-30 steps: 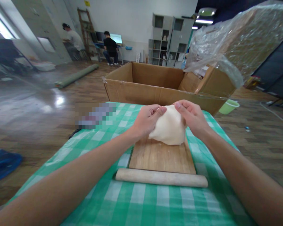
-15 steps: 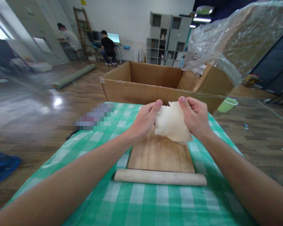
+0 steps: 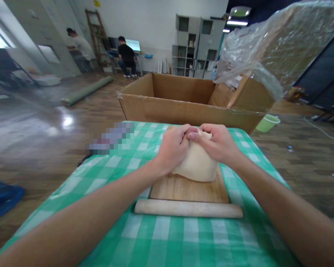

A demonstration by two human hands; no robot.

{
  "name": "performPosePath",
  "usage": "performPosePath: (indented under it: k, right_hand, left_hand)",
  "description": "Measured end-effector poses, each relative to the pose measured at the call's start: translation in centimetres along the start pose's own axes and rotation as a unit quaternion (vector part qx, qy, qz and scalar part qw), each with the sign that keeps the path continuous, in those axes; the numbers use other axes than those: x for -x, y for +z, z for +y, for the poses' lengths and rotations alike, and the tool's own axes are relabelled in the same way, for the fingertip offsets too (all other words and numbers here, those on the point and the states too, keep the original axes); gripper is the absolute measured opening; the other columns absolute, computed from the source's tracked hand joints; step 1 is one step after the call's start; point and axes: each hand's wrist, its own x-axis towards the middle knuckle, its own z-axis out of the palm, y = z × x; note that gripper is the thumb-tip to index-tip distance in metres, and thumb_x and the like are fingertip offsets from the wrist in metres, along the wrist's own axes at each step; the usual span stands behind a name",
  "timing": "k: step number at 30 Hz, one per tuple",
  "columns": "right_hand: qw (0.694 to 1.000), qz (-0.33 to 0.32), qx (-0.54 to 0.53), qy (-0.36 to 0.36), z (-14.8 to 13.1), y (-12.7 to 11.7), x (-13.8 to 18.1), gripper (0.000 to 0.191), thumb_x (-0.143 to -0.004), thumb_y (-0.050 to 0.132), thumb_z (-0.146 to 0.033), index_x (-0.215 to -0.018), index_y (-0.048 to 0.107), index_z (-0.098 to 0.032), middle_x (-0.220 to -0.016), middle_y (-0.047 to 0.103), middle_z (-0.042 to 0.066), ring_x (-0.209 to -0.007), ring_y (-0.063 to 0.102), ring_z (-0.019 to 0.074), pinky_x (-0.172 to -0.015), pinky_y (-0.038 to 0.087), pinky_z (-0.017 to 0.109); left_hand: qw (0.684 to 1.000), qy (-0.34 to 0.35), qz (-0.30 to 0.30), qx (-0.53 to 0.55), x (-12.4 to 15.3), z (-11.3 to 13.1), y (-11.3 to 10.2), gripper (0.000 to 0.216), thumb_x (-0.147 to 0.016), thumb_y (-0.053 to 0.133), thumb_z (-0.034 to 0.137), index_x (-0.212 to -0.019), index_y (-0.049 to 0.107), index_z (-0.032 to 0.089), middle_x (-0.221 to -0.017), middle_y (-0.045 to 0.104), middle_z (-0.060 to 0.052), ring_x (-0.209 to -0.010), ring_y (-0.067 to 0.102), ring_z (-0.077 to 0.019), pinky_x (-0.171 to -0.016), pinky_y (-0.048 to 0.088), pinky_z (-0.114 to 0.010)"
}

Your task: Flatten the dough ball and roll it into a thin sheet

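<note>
A pale sheet of dough (image 3: 198, 165) hangs from both hands over a wooden board (image 3: 189, 191), its lower edge at or just above the wood. My left hand (image 3: 173, 148) is closed on the dough's upper left edge. My right hand (image 3: 218, 142) pinches the upper right part, thumb pointing left, close against the left fingers. Fingers hide the gathered top edge. In front of the board's near edge lies a pale wooden rolling pin (image 3: 188, 208).
A green checked tablecloth (image 3: 167, 237) covers the table. Beyond its far edge stands a large open cardboard box (image 3: 189, 113) with plastic-wrapped cardboard at right. A blurred-out object (image 3: 111, 137) lies at the table's far left. Two people (image 3: 126, 55) are in the background.
My hands have come together and slightly lower. The dough, earlier stretched between them with a ragged top edge, is now bunched at the top and hangs lower over the board.
</note>
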Motion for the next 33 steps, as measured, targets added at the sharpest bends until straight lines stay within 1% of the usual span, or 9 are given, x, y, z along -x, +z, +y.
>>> performPosePath:
  k: [4,7,9,13,15,20,26,31,33]
  right_hand:
    - [1.0,0.011,0.01,-0.024,-0.1,0.0,0.1,0.056,-0.091,0.067,-0.069,-0.066,0.065,-0.019,-0.063,0.054,-0.001,-0.06,0.045,0.0127,-0.052,0.032,0.027]
    - [0.996,0.085,-0.007,-0.012,0.2,-0.2,0.0,0.053,-0.095,0.064,-0.067,-0.071,0.065,-0.019,-0.064,0.055,-0.001,-0.06,0.046,0.0133,-0.051,0.032,0.027]
    - [0.993,0.117,-0.028,0.004,0.5,-0.3,-0.1,0.052,-0.094,0.065,-0.067,-0.072,0.065,-0.02,-0.064,0.055,-0.001,-0.059,0.045,0.0133,-0.051,0.031,0.027]
    - [0.992,0.032,-0.102,0.064,1.1,0.2,-0.3,0.056,-0.088,0.068,-0.072,-0.068,0.06,-0.02,-0.064,0.054,-0.001,-0.058,0.044,0.0131,-0.048,0.031,0.027]
    - [0.991,0.023,-0.116,0.067,1.1,0.5,-0.2,0.06,-0.088,0.067,-0.074,-0.064,0.056,-0.021,-0.063,0.052,-0.001,-0.057,0.042,0.0128,-0.048,0.03,0.027]
    - [0.994,0.085,-0.068,0.022,1.1,0.4,0.0,0.06,-0.092,0.062,-0.074,-0.065,0.058,-0.021,-0.063,0.049,-0.001,-0.058,0.039,0.0133,-0.048,0.026,0.029]
    - [0.984,0.134,-0.095,0.064,1.3,0.2,-0.2,0.061,-0.09,0.064,-0.076,-0.065,0.058,-0.021,-0.059,0.05,-0.001,-0.054,0.04,0.0128,-0.045,0.027,0.028]
    - [0.966,-0.03,-0.201,0.159,1.0,0.7,0.0,0.058,-0.077,0.077,-0.077,-0.071,0.064,-0.02,-0.066,0.063,0.002,-0.055,0.052,0.0146,-0.048,0.039,0.027]
    - [0.969,-0.038,-0.19,0.155,1.0,0.7,0.1,0.06,-0.075,0.079,-0.077,-0.065,0.062,-0.02,-0.061,0.06,0.001,-0.052,0.048,0.013,-0.045,0.035,0.026]
  left_hand:
    - [0.997,-0.052,0.001,0.053,-0.6,-0.6,-0.1,0.044,-0.104,0.048,0.047,-0.077,0.068,0.018,-0.077,0.07,-0.004,-0.071,0.06,-0.0168,-0.062,0.039,-0.027]
    - [0.98,-0.11,-0.027,0.164,-1.0,-1.4,-0.1,0.055,-0.103,0.046,0.061,-0.074,0.063,0.017,-0.071,0.064,-0.003,-0.062,0.053,-0.0147,-0.055,0.036,-0.026]
    - [0.973,-0.113,-0.046,0.197,-1.1,-1.7,0.1,0.051,-0.102,0.047,0.059,-0.077,0.063,0.018,-0.072,0.063,-0.002,-0.062,0.053,-0.0145,-0.056,0.038,-0.026]
    - [0.993,-0.041,-0.044,0.102,-0.7,-1.3,0.6,0.04,-0.104,0.049,0.046,-0.079,0.064,0.018,-0.078,0.067,-0.003,-0.074,0.059,-0.0165,-0.066,0.043,-0.028]
    - [0.997,-0.019,-0.036,0.059,-0.4,-0.9,0.7,0.04,-0.105,0.047,0.045,-0.081,0.066,0.019,-0.081,0.069,-0.004,-0.077,0.061,-0.0173,-0.069,0.043,-0.028]
    - [0.997,-0.045,-0.018,0.061,-0.3,-1.0,0.4,0.047,-0.105,0.046,0.05,-0.076,0.064,0.018,-0.074,0.065,-0.003,-0.07,0.056,-0.0165,-0.062,0.039,-0.028]
    - [0.987,-0.079,-0.032,0.139,-0.6,-1.7,0.4,0.056,-0.103,0.045,0.062,-0.076,0.065,0.017,-0.071,0.062,-0.002,-0.065,0.052,-0.0154,-0.057,0.036,-0.027]
    - [0.997,-0.036,-0.024,0.067,-0.2,-1.2,0.6,0.049,-0.105,0.044,0.054,-0.08,0.068,0.018,-0.079,0.068,-0.004,-0.074,0.058,-0.0174,-0.063,0.039,-0.027]
    - [0.998,-0.045,-0.001,0.034,-0.2,-1.2,0.4,0.052,-0.105,0.043,0.055,-0.075,0.065,0.019,-0.072,0.063,-0.003,-0.069,0.054,-0.0166,-0.06,0.035,-0.027]
